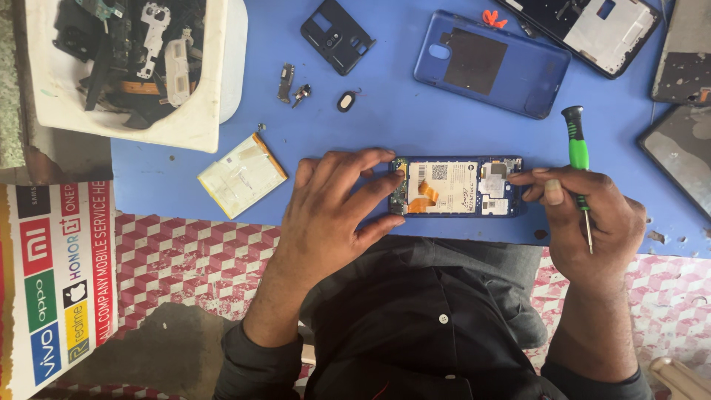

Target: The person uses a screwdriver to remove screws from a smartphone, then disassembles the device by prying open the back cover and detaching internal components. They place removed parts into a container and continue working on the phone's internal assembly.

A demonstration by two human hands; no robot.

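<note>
**Opened phone held at both ends**

Head view: I see the phone [456, 186] lying face down at the centre of the blue mat [385, 111], near its 6 o'clock edge. Its back is already off; the board, a white label and an orange flex show inside.

My left hand [333, 215] pinches the phone's 9 o'clock end, thumb below and fingers curled over the top corner. My right hand [592, 218] presses fingertips on the 3 o'clock end while gripping a screwdriver [578, 167] with a green handle, its tip pointing to 6 o'clock, away from the phone.

The blue cover [492, 63] lies at 12 o'clock from the phone, a black frame piece [337, 35] at 11 o'clock, small loose parts [300, 89] beside it, and a battery [242, 175] at 9 o'clock. A white tray [200, 118] of scrap sits at 10 o'clock.

I judge disassembly well along: cover, battery and frame piece are out, board still seated.
</note>
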